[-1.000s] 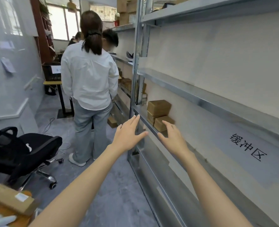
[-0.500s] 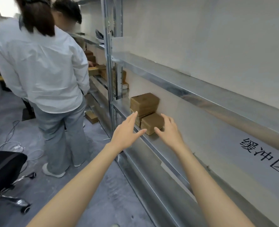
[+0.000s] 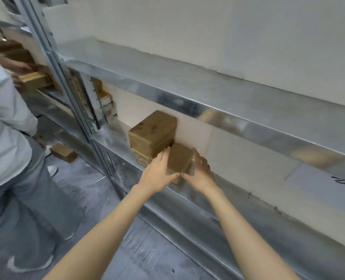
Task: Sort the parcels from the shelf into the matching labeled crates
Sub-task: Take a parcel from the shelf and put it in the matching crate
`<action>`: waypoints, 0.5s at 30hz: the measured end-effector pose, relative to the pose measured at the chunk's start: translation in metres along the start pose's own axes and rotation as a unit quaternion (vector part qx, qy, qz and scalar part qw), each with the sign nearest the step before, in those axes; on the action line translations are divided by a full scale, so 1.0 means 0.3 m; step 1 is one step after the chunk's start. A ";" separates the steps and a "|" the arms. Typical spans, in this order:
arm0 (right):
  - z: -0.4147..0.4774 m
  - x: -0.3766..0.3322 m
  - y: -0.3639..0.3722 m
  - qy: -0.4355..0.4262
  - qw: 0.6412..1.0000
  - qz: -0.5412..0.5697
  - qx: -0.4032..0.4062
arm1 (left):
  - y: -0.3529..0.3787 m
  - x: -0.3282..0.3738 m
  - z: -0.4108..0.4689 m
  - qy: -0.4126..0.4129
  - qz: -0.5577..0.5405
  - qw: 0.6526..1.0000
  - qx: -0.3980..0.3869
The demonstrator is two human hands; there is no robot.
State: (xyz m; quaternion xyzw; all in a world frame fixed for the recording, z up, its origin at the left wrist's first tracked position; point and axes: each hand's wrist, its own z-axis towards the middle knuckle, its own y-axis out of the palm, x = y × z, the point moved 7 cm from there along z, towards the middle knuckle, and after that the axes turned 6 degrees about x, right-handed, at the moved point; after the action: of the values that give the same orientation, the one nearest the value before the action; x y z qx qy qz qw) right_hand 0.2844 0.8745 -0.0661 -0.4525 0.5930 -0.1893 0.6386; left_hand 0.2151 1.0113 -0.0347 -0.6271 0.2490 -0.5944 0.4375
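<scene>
Since the small brown parcel [image 3: 180, 158] is a closed cardboard box with flat faces, it is probably light and stiff. Its smooth sides may slip, so I think the best hold is on two opposite sides, low near the bottom edge. It sits on the metal shelf [image 3: 115, 136], just beside a stack of parcels [image 3: 153, 132]. The left hand [image 3: 157, 174] and the right hand [image 3: 199, 175] press its two sides with nearly straight fingers, thumbs meeting at the front.
</scene>
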 end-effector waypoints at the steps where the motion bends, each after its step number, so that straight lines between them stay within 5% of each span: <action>1: 0.017 0.008 0.028 0.013 1.000 0.014 -0.007 | 0.024 -0.017 0.024 0.003 -0.007 1.000 -0.014; 15: 0.186 0.041 0.209 0.046 0.993 0.104 -0.037 | 0.200 -0.147 0.152 0.048 0.023 0.997 -0.046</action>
State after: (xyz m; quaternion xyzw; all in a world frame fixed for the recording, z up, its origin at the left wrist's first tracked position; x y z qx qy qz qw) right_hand 0.3205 0.9172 -0.1300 -0.4024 0.6725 -0.1202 0.6094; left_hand 0.2640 1.0299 -0.1046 -0.6110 0.3115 -0.6017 0.4095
